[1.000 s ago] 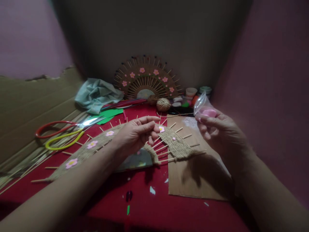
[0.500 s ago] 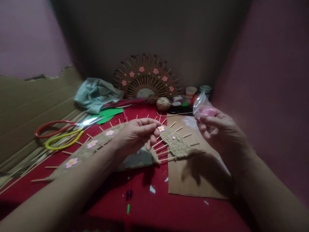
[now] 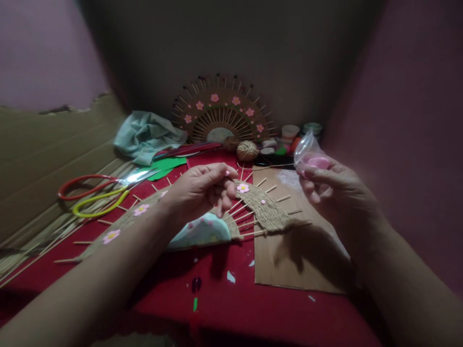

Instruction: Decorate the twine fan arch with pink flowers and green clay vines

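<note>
No text, label, brand, number or sign can be read. No lettering can be made out on the scissors point(image 3: 127, 179), the clear bag point(image 3: 306, 148), the cardboard sheet point(image 3: 277, 268) or the tubs point(image 3: 290, 132) at the back, which are shown small and dim.

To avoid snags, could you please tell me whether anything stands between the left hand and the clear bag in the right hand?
Nothing visible does: the space between the left hand and the clear bag looks open; the woven fan lies below.
</note>
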